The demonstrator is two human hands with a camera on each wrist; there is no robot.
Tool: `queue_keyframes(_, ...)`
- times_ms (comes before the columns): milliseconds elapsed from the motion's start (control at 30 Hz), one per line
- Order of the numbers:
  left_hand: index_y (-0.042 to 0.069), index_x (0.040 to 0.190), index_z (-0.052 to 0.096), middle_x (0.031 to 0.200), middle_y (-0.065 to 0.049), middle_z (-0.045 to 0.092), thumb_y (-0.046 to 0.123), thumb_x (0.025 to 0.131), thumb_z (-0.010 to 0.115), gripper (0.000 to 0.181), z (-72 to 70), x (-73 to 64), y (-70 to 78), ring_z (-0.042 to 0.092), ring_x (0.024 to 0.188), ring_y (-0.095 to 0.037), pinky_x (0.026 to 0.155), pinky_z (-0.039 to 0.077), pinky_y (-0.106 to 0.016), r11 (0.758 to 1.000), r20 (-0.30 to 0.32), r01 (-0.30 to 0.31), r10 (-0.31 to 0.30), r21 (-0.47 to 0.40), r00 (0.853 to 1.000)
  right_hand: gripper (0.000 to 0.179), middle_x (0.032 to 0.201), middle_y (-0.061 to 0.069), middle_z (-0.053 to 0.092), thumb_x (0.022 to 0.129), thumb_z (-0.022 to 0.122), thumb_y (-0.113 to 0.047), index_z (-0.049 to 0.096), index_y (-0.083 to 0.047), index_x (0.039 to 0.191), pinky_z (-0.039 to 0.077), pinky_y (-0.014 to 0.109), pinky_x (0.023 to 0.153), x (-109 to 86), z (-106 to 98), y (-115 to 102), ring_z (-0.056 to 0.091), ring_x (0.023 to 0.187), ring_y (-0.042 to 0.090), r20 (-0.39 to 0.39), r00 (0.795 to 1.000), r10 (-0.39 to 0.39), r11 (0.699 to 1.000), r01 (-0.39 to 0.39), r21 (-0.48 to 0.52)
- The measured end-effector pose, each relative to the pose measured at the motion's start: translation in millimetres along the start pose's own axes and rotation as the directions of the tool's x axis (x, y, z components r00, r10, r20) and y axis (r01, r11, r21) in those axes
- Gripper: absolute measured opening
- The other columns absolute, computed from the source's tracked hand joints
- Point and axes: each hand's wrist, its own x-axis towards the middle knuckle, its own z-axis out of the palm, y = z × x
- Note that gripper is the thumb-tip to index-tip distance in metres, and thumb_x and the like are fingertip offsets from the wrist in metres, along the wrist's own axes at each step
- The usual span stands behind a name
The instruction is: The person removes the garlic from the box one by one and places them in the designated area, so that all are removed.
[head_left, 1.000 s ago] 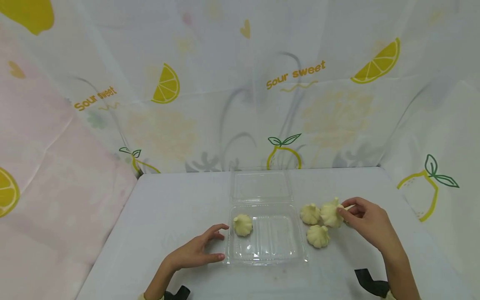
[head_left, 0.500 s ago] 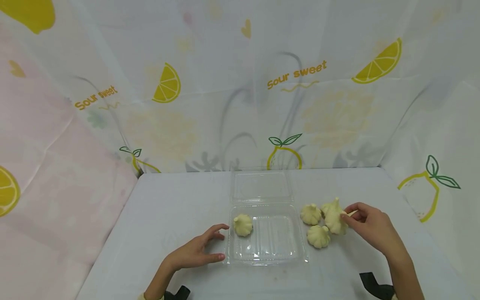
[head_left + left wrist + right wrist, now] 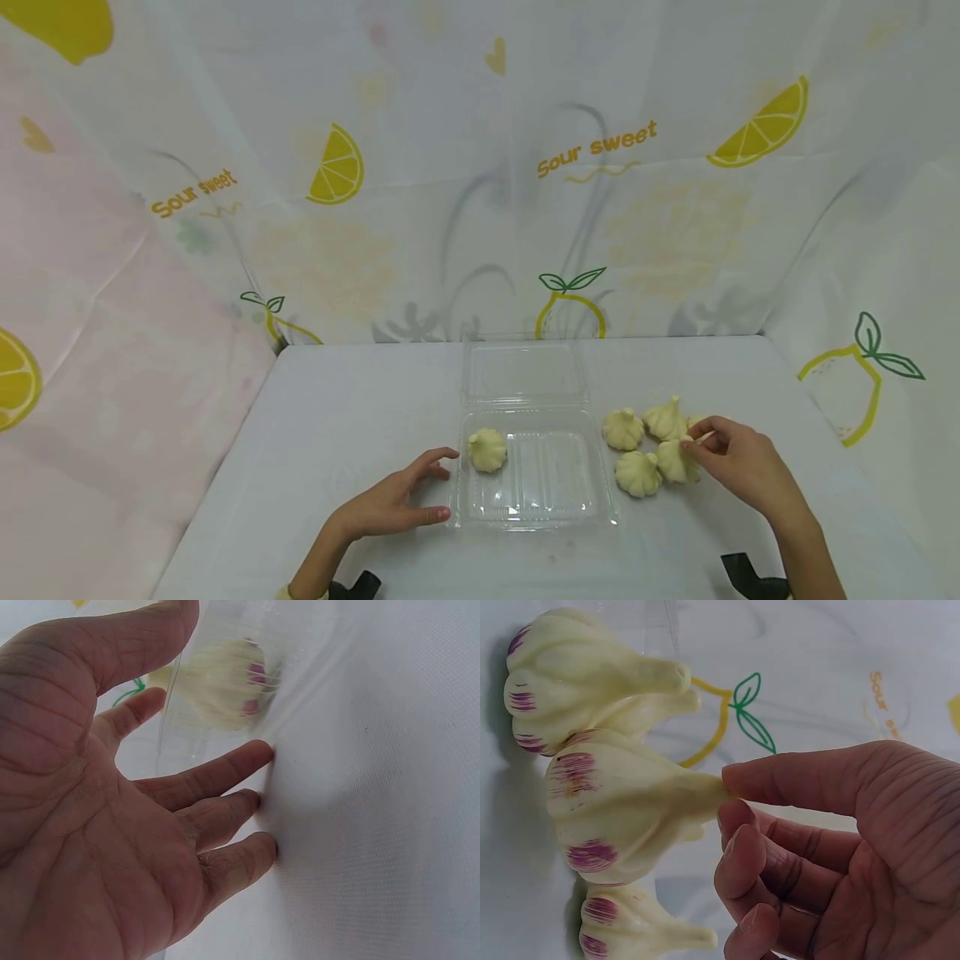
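My right hand pinches the stem of a garlic bulb between thumb and fingertips. The right wrist view shows this pale bulb with purple streaks, stem toward the fingers, against its neighbours. Other garlic bulbs sit close around it, and one is partly hidden behind my fingers. My left hand stays at the left side of a clear plastic box, fingers spread and loosely bent, with nothing in the palm. Inside the box at the left lies a single garlic bulb, seen through the wall in the left wrist view.
The box's clear lid lies folded back toward the rear edge of the white table. A lemon-printed cloth hangs behind and along the sides. Black wrist straps show near the front.
My right hand has moved the pinched garlic bulb toward the front, beside the front bulb of the group. A bulb behind it now shows more. My left hand has kept its place.
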Motion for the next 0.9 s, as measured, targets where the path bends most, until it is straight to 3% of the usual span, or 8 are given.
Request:
queue_keyframes(500, 0.038, 0.148, 0.029, 0.131, -0.002, 0.058, 0.048, 0.089, 0.070, 0.072, 0.3, -0.9, -2.9, 0.050, 0.127, -0.029, 0.099, 0.038, -0.058, 1.000, 0.000, 0.011, -0.011, 0.010, 1.000, 0.026, 0.079, 0.000, 0.064, 0.092, 0.071, -0.027, 0.066, -0.003, 0.102, 0.043, 0.034, 0.058, -2.3, 4.4, 4.9, 0.055, 0.070, 0.016, 0.057, 0.998, 0.005, 1.000, -0.005, 0.001)
queue_keyframes(900, 0.037, 0.147, 0.030, 0.130, -0.002, 0.059, 0.047, 0.090, 0.070, 0.070, -0.1, 0.1, -2.7, 0.051, 0.126, -0.028, 0.098, 0.039, -0.056, 1.000, -0.005, -0.014, 0.014, 0.021, 1.000, 0.024, 0.077, -0.001, 0.062, 0.092, 0.071, -0.028, 0.066, -0.006, 0.100, 0.040, 0.031, 0.056, -4.0, 5.8, 4.8, 0.052, 0.066, 0.016, 0.077, 0.997, 0.008, 1.000, -0.009, 0.007)
